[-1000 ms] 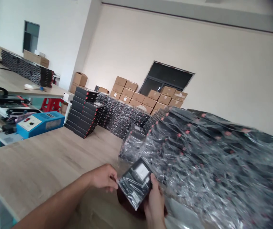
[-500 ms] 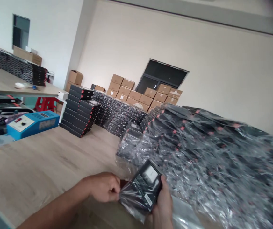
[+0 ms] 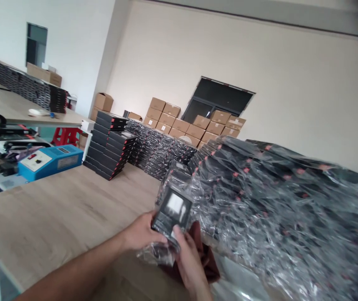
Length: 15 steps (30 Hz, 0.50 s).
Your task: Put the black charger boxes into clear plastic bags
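A flat black box (image 3: 169,215) in a clear plastic bag is held between my two hands, above the front of the table. A pale label shows on its upper face. My left hand (image 3: 143,232) grips its left edge, thumb along the near side. My right hand (image 3: 188,255) holds the near right corner with the thumb on top. Loose film of the bag (image 3: 156,254) hangs below the box. Behind my right hand lies a dark red-brown cloth (image 3: 208,261). Just beyond the box, the pile of bagged black boxes (image 3: 244,200) begins.
Unwrapped black boxes (image 3: 110,146) stand stacked at the table's far left corner. A blue machine (image 3: 52,161) sits left of the wooden table (image 3: 81,209). Clear plastic sheets (image 3: 238,278) lie at the front right. Brown cartons (image 3: 179,123) are stacked by the back wall.
The bagged box has moved away from me and slightly left. My left hand has gone from pinching the bag's end to gripping the box's side. The red-brown cloth has come into fuller view.
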### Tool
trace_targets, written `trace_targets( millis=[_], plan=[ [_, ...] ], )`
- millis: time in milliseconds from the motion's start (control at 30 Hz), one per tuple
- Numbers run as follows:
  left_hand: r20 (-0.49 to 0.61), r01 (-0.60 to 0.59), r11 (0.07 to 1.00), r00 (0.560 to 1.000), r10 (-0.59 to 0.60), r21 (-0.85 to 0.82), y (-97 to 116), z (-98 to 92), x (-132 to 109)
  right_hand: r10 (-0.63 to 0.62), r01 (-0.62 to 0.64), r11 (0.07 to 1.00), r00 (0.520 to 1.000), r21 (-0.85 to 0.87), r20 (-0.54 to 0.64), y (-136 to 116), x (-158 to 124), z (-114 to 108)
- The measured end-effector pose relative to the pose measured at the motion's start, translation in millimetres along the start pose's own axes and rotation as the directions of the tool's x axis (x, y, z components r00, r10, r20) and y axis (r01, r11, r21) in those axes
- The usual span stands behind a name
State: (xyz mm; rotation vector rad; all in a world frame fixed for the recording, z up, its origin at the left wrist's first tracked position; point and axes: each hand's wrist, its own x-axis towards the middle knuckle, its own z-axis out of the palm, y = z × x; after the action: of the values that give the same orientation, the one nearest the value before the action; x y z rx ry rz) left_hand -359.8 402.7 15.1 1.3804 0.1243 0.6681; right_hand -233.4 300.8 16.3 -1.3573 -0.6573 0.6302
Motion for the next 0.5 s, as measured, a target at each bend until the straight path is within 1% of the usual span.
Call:
trace_targets(
  millis=[33,67,100,133,200,300,367,433,500],
  plan=[
    [-0.094,-0.048,0.999,0.994,0.047,-0.009,2,-3.1,2,0.017,-0.012,0.999,0.993,-0.039,0.117,0,-4,5],
    [-0.183,-0.095,0.995,0.979,0.093,-0.005,5,-6.9,4,0.029,-0.013,0.997,0.978,-0.076,0.208,1,-7,10],
    [-0.262,-0.137,0.991,0.956,0.133,0.006,8,-11.1,7,0.033,-0.002,0.994,0.963,-0.114,0.267,1,-10,14],
    [-0.327,-0.171,0.985,0.930,0.168,0.020,11,-15.3,8,0.025,0.020,0.989,0.957,-0.150,0.290,0,-12,19],
    [-0.413,-0.219,0.975,0.884,0.216,0.042,17,-22.9,11,0.016,0.064,0.967,0.950,-0.245,0.310,-2,-16,26],
    [-0.473,-0.225,0.971,0.848,0.237,0.081,22,-31.6,12,-0.004,0.149,0.908,0.938,-0.392,0.347,-7,-21,30],
    [-0.492,-0.213,0.972,0.838,0.235,0.101,22,-36.3,12,-0.007,0.177,0.884,0.930,-0.433,0.368,-8,-21,28],
    [-0.495,-0.195,0.974,0.839,0.226,0.114,21,-40.0,12,-0.012,0.178,0.889,0.930,-0.422,0.367,-6,-17,21],
    [-0.489,-0.154,0.980,0.850,0.197,0.126,19,-41.4,11,-0.055,0.158,0.927,0.954,-0.339,0.296,-2,-10,15]
  ],
)
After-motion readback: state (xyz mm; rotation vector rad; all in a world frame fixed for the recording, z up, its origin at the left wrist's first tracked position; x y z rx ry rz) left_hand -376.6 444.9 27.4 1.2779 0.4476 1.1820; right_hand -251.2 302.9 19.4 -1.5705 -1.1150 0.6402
